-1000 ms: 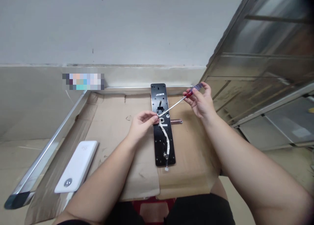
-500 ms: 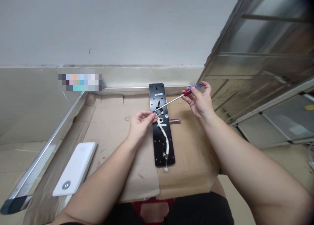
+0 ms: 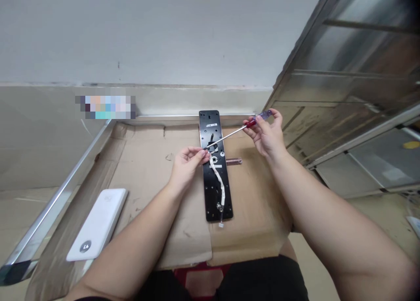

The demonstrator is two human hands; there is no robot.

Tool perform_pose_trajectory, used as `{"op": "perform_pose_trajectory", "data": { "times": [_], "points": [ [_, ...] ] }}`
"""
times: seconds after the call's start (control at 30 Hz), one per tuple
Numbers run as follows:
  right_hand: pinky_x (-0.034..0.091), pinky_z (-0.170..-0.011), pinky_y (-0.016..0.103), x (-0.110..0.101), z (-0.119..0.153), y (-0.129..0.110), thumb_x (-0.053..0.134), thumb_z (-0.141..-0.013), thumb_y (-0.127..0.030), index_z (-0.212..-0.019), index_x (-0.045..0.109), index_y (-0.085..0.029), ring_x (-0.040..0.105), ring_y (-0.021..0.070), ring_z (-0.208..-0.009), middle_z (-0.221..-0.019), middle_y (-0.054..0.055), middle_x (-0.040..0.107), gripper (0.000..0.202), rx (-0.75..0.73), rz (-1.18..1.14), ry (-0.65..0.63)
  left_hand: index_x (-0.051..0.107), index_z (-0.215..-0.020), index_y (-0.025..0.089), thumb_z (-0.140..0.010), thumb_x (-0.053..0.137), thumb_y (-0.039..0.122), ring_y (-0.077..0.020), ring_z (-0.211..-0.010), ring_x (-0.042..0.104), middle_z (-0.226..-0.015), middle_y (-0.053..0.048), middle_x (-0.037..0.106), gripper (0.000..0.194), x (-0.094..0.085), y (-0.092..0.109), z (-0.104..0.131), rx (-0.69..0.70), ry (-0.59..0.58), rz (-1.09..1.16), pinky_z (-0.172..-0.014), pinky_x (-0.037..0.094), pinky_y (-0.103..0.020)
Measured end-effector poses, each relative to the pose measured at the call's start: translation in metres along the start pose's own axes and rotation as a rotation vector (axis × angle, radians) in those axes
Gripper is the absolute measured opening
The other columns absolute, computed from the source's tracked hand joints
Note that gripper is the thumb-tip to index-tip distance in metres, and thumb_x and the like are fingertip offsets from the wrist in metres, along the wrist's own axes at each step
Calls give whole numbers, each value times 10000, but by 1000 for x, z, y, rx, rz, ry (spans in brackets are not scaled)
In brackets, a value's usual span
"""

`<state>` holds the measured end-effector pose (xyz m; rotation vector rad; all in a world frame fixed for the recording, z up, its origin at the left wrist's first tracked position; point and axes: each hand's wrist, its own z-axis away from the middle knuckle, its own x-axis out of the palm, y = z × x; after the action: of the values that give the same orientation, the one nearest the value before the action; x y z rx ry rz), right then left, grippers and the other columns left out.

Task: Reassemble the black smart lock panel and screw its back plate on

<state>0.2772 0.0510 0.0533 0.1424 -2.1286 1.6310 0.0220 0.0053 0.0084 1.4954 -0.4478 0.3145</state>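
A long black plate [image 3: 213,183] with holes and small fittings lies lengthwise on the cardboard, a white-wrapped cable [image 3: 218,178] running down it to a small connector below its near end. My right hand [image 3: 267,132] grips the red and purple handle of a screwdriver [image 3: 229,135], whose shaft slants down to the left over the plate. At the plate's left edge my left hand [image 3: 190,163] has thumb and fingers pinched together at the screwdriver's tip. What those fingers hold, if anything, is too small to make out.
A white power bank [image 3: 97,224] lies at the left of the cardboard [image 3: 157,178]. A metal rail [image 3: 59,196] runs along the left side. From under the plate a brownish handle [image 3: 234,161] sticks out to the right. Metal shelving [image 3: 328,86] stands at the right.
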Motion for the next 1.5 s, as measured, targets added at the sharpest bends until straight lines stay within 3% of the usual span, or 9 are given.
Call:
{"op": "perform_pose_trajectory", "data": {
  "times": [0.47,0.67,0.87,1.03,1.23,1.5],
  "points": [
    [668,-750,374,3,3,-10,798,-743,-333,-1115,308,-383,775,179,-880,-920,-100,733,617,-10,37,-62,674,-845,114,-670,920,259,-116,-701,746,-801,-50,773,335,-8,1,-7,-116,1,64,-701,622,-200],
    [666,-758,437,2,1,-16,692,-720,-236,-1131,306,-383,778,205,-888,-968,-85,735,583,-46,67,-101,684,-806,111,-653,920,182,-100,-706,741,-802,-49,772,289,-12,4,-8,-248,-55,87,-711,618,-174],
    [667,-765,426,2,6,-18,767,-791,-364,-1196,304,-420,766,209,-946,-1077,-45,704,618,-139,161,-170,701,-899,109,-691,908,246,-132,-732,758,-837,-74,783,324,-16,-3,-8,-111,-34,-36,-755,637,-231],
    [674,-715,398,0,5,-14,799,-791,-454,-1183,300,-416,770,208,-864,-1005,-41,689,636,-160,204,-115,713,-898,104,-691,912,278,-139,-732,765,-832,-74,787,335,-12,1,-5,-48,-36,-86,-745,641,-230],
    [675,-720,391,-3,-1,-11,808,-781,-477,-1210,294,-415,767,210,-874,-965,-51,695,672,-125,190,-105,712,-873,99,-680,918,295,-145,-718,763,-822,-82,786,344,-11,4,-3,-112,-121,-97,-700,639,-226],
    [674,-779,398,1,5,-15,833,-758,-423,-1242,290,-428,770,193,-901,-1001,-70,731,727,-35,132,-146,701,-891,111,-679,922,291,-137,-714,761,-820,-71,783,355,-16,4,-6,-171,-143,-30,-693,633,-208]
  ]
}}
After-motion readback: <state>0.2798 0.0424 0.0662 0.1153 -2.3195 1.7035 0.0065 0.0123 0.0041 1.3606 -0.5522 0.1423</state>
